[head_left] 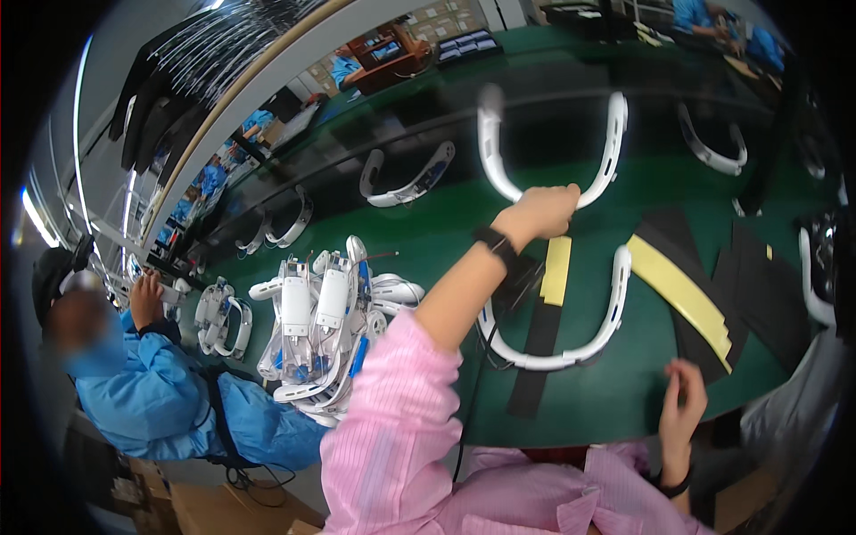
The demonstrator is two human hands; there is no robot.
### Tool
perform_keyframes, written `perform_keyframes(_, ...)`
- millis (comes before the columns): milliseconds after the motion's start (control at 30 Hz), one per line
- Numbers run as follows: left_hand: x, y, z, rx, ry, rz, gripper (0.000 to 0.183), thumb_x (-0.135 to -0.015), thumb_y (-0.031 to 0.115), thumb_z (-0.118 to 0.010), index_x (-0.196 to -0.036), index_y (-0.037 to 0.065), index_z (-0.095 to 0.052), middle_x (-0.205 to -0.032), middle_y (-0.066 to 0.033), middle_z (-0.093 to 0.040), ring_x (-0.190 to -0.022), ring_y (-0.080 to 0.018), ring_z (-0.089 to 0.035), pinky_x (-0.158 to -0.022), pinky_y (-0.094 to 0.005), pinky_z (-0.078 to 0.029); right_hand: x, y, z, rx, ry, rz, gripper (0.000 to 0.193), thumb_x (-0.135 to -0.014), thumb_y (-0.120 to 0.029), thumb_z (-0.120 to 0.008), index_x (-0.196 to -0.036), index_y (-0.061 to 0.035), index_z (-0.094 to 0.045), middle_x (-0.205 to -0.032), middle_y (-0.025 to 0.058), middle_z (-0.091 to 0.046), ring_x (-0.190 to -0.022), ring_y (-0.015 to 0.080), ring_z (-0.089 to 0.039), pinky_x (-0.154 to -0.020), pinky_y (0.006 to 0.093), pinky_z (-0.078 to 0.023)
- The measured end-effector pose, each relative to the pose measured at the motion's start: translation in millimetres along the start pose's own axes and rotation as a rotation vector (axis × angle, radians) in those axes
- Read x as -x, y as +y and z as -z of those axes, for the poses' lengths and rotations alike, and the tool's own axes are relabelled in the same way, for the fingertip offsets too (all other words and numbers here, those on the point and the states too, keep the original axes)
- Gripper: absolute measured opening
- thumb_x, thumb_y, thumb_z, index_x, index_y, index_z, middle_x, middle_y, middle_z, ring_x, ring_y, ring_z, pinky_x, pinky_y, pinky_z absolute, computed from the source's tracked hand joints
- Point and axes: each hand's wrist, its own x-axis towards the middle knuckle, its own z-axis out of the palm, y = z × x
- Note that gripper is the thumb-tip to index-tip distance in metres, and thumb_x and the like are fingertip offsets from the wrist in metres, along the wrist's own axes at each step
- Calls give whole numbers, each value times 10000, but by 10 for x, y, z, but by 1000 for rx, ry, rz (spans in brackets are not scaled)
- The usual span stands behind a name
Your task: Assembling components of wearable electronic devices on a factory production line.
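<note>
My left hand, reaching far out over the green bench, is closed round the curved middle of a white U-shaped neckband with slots along its arms. Both of its ends point away from me. Below that wrist, a second white U-shaped neckband lies on the bench, a dark cable by its left end. My right hand hovers at the bench's near edge, holding nothing, fingers loosely bent and apart. Nearest to it is a black strip with a yellow strip on it.
Left of my arm sits a pile of white neckband parts with wires. More neckbands lie along a dark conveyor belt. A yellow piece lies on another black strip. A co-worker in blue sits at left.
</note>
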Motion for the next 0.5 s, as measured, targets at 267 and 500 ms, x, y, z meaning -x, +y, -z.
perform_keyframes(267,-549,-1104,-432,-174,548,140,334,-736,125,-627,-1034,1,-540,-999,-186,-606,-954,-349,-590,-797,-442,-472,305,289,-4,196,94,126,166,-771,109,-472,-880,40,-576,-818,154,-577,-699,253,-577,-603,283,-437)
perform_keyframes(500,1013,-2701,-308,-641,90,823,324,-854,211,-489,-1168,165,-557,-1120,-51,-601,-1162,-317,-461,-964,-581,-271,275,263,60,293,116,188,185,-682,71,-508,-825,2,-603,-783,150,-604,-665,318,-578,-589,365,-438)
